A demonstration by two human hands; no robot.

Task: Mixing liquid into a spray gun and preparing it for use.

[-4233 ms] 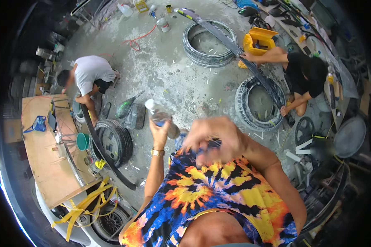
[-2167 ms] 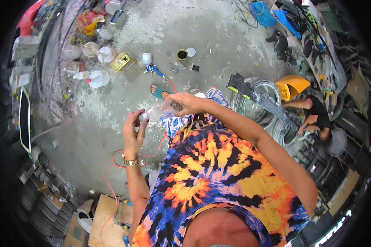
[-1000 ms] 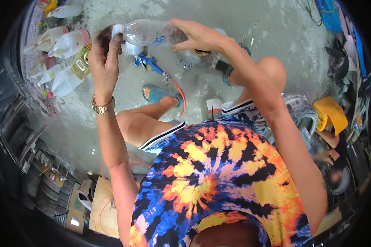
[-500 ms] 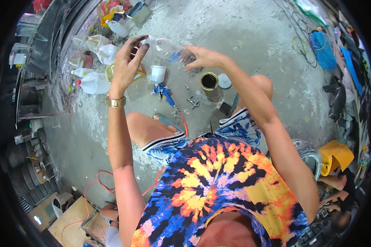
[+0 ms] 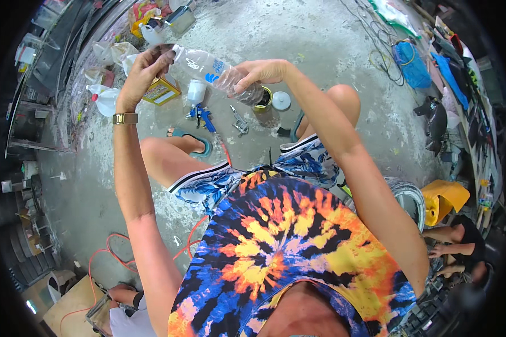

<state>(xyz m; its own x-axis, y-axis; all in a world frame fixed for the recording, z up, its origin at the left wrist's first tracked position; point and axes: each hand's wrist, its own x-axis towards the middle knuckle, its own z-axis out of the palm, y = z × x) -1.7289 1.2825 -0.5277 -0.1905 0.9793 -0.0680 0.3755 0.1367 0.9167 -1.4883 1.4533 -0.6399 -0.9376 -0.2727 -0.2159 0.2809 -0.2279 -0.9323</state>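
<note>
A clear plastic bottle [image 5: 199,64] with a blue print is held tilted above the floor, its neck at the left and its base lower at the right. My left hand [image 5: 143,73], fingertips darkened, pinches at the bottle's neck; whether a cap is there I cannot make out. My right hand [image 5: 260,73] is wrapped around the lower body. Behind the base, partly hidden, stands an open tin of dark liquid [image 5: 266,92], with a round white lid [image 5: 281,100] beside it. Nearer me lie a blue spray gun [image 5: 204,117] with a white cup [image 5: 196,91] and a small metal spray gun [image 5: 239,121].
A yellow rectangular can [image 5: 163,91] and a white jug [image 5: 103,99] stand near my left hand. A red hose [image 5: 113,240] loops across the floor at left. A yellow container [image 5: 445,196] lies at the right, near another person's hand [image 5: 441,251].
The bottle has tipped more steeply, its base dropping in front of the tin. My left hand has closed from a spread grip to a pinch at the neck. The whole view has shifted.
</note>
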